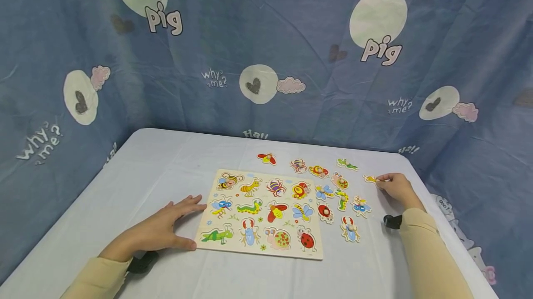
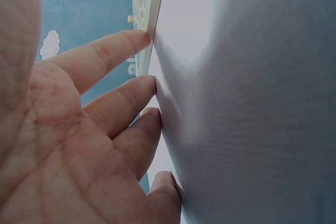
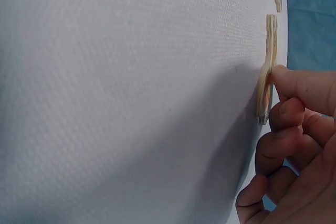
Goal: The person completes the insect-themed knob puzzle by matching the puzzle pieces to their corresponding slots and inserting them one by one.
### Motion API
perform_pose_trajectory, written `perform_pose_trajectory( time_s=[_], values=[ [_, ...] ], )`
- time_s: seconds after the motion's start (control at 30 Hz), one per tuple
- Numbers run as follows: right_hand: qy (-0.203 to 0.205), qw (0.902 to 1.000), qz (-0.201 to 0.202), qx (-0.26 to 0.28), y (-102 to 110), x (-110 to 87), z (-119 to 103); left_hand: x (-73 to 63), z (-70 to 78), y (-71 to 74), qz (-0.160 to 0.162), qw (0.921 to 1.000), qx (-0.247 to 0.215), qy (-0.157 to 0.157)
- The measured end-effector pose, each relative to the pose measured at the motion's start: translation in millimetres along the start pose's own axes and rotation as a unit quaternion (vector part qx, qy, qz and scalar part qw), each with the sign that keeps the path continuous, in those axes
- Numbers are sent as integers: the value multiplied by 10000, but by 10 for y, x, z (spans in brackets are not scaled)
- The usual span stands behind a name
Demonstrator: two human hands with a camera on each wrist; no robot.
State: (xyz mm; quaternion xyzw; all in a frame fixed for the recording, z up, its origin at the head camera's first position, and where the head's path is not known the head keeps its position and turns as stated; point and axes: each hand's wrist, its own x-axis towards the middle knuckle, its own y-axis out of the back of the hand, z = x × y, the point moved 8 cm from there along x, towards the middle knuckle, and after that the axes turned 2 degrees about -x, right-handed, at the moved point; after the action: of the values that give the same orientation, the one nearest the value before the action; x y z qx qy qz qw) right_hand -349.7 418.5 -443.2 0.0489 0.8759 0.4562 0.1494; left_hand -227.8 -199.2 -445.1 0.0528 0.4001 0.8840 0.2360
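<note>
A wooden insect puzzle board (image 1: 291, 256) lies on the white table, with coloured bug pictures in its rows. My left hand (image 1: 162, 225) rests at its left side, fingers spread and fairly straight. In the left wrist view, one fingertip of that left hand (image 2: 89, 129) touches the edge of the board (image 2: 152, 3). My right hand (image 1: 397, 189) pinches a small yellow-orange insect puzzle piece (image 1: 369, 178), right of the other pieces. The right wrist view shows that piece (image 3: 266, 72) edge-on at the fingertips; whether it is clear of the cloth I cannot tell.
Several loose pieces lie right of and behind the board, among them a spider (image 1: 298, 165), a ladybird (image 1: 325, 213), a stag beetle (image 1: 350, 229), a green grasshopper (image 1: 347, 164) and a red firefly-like bug (image 1: 266, 158). A blue printed curtain (image 1: 266, 35) hangs behind the table.
</note>
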Motion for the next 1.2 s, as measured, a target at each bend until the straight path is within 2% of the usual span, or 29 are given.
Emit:
perform_pose_trajectory(
  time_s=[0.23, 0.6, 0.83, 1.2],
  values=[
    [-43, 9998, -123, -122, -42, 24, -13, -7, -1, 8, 2, 10000, 16, 35],
    [100, 9993, -302, -198, -90, 7, -72, -21, -11, 24, 40, 10000, 33, 22],
    [72, 9982, -498, -323, -97, -55, -26, 36, 7, -9, -57, 10000, 41, -71],
    [313, 9970, -494, -502, -160, -104, -105, -3, -18, -12, -60, 10000, 26, 8]
  ],
)
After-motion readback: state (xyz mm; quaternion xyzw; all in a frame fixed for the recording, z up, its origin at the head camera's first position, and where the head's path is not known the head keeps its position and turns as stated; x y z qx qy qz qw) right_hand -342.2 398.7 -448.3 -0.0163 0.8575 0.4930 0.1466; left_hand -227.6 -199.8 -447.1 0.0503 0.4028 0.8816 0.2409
